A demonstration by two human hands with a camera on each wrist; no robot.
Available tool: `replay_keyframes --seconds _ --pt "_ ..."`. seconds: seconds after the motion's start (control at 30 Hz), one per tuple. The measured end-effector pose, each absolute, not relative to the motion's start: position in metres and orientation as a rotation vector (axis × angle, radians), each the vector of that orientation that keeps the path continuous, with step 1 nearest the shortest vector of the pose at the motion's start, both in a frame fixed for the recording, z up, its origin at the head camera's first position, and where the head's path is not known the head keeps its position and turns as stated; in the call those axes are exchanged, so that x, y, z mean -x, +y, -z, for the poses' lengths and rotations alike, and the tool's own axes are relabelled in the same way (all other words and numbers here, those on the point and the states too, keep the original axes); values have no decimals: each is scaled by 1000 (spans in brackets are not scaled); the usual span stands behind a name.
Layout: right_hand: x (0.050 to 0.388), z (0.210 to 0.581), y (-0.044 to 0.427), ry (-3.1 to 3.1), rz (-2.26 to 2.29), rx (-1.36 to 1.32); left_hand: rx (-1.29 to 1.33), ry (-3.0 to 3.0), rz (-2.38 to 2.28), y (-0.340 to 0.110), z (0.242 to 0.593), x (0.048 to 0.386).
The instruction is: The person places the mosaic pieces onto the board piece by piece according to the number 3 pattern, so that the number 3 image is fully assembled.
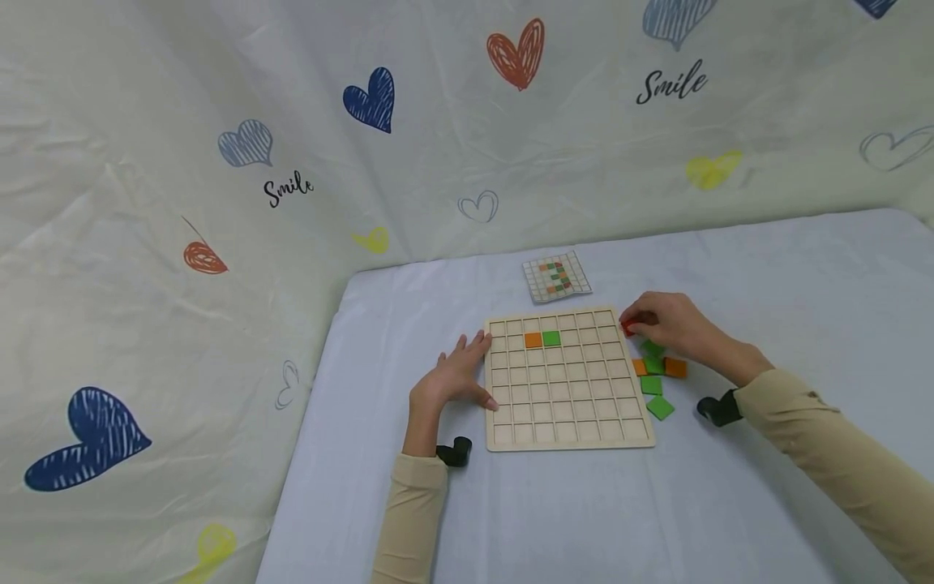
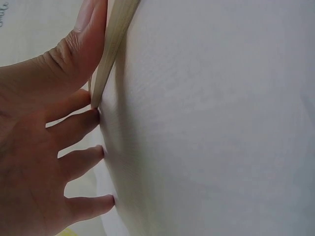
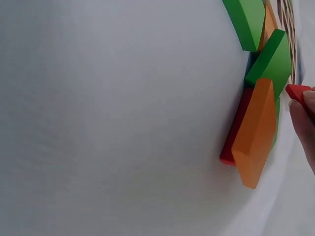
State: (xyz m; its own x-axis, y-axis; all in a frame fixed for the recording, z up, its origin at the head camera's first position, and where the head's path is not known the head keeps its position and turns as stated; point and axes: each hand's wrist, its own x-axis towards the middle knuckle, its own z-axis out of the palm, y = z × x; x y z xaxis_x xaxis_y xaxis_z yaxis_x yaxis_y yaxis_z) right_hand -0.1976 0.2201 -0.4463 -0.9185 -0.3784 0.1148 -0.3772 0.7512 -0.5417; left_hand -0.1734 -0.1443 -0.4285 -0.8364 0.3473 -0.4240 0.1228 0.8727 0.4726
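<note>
A wooden grid board (image 1: 569, 389) lies on the white cloth, with an orange tile (image 1: 533, 340) and a green tile (image 1: 550, 338) side by side in its second row. My left hand (image 1: 456, 373) rests at the board's left edge, thumb on the rim and fingers spread, as the left wrist view also shows. My right hand (image 1: 667, 320) pinches a red tile (image 3: 297, 91) between thumb and fingertips by the board's upper right corner. Below that hand lies a loose pile of green tiles (image 1: 652, 385) and orange tiles (image 1: 675, 368). Another red tile (image 3: 236, 130) sits partly under an orange one.
A small pattern card (image 1: 557, 276) with coloured squares on a grid lies behind the board. A white cloth backdrop (image 1: 423, 162) with printed hearts hangs beyond the table. Black wrist cameras stick out from both sleeves (image 1: 788, 414).
</note>
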Motion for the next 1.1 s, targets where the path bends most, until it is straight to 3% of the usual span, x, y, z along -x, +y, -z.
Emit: replay_keyframes --seconds 1.1 --pt "219 441 161 2700 938 823 -333 2523 -618 -146 433 177"
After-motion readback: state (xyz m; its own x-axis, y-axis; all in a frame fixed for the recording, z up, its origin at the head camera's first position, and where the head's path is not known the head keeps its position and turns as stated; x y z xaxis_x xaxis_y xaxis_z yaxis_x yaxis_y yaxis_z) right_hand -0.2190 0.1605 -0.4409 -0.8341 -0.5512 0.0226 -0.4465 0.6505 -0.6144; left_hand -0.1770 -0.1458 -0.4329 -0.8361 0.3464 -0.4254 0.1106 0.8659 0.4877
